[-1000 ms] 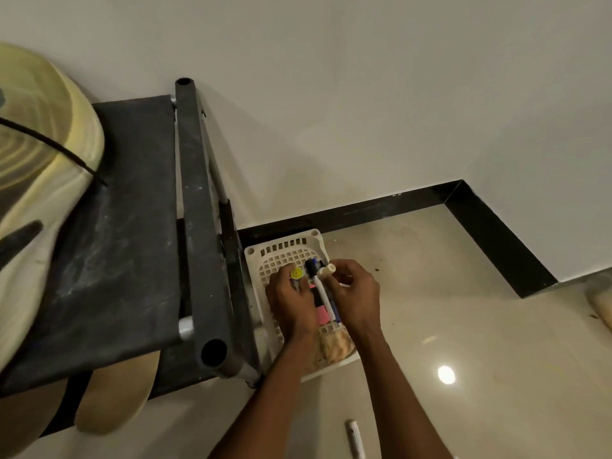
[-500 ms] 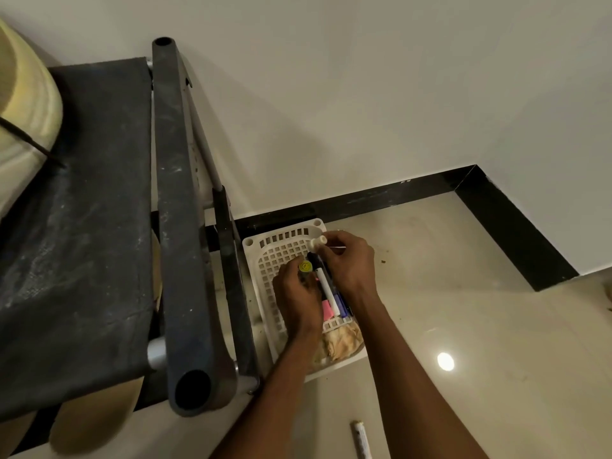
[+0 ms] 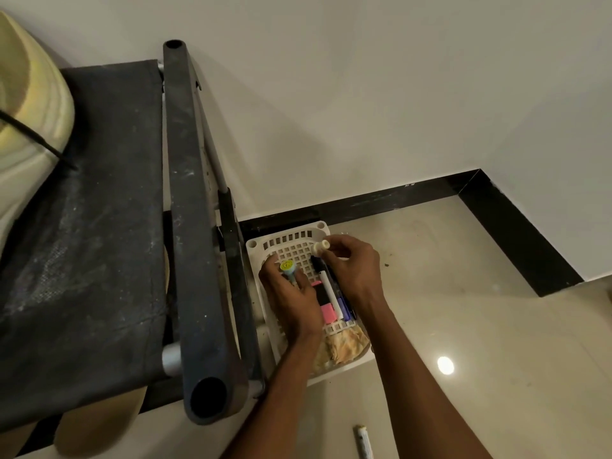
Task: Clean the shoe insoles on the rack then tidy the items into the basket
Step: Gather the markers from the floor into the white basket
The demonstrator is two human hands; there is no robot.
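Note:
A white slotted basket (image 3: 284, 241) stands on the floor beside the dark rack (image 3: 195, 226). My left hand (image 3: 291, 299) is inside it and grips a small stick with a yellow smiley top (image 3: 287, 266). Above the basket's far right corner, my right hand (image 3: 354, 266) pinches a small cream-white cap or nozzle (image 3: 320, 247). In the basket lie a white marker (image 3: 331, 293), a purple pen (image 3: 345, 309), a pink eraser (image 3: 328, 313) and a tan cloth (image 3: 344, 346). A cream insole (image 3: 29, 94) rests on the rack's top shelf at left.
Another pale insole (image 3: 99, 422) pokes out from the rack's lower shelf at bottom left. A white pen (image 3: 362, 442) lies on the glossy floor near the bottom edge. A black skirting (image 3: 516, 233) lines the wall corner behind and to the right.
My right hand has moved from the middle of the basket up to its far right corner with the small white piece. My left hand stayed in the basket. The camera shifted.

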